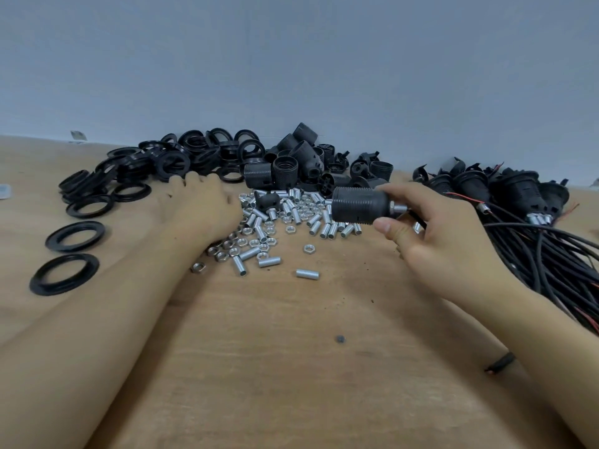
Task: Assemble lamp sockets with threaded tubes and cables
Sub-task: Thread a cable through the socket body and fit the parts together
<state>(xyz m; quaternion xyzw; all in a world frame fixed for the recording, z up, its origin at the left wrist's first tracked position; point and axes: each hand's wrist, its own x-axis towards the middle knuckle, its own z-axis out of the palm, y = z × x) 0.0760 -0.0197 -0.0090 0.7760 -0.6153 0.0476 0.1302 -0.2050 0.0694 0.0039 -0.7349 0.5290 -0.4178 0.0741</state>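
My right hand [431,234] grips a black lamp socket [359,205] lying sideways above the table, with a silver threaded tube [398,208] sticking out of its right end and a black cable running back through my fingers. My left hand [201,205] rests palm down at the left edge of the pile of silver threaded tubes and nuts [285,222]; its fingertips are hidden, so what they touch is unclear. Loose black socket bodies [291,166] are heaped behind the pile.
A heap of black rings [155,163] spreads across the back left, with two single rings [64,273] nearer me. Finished sockets with a bundle of black cables [544,247] lie at the right. A grey wall stands behind the wooden table [291,351].
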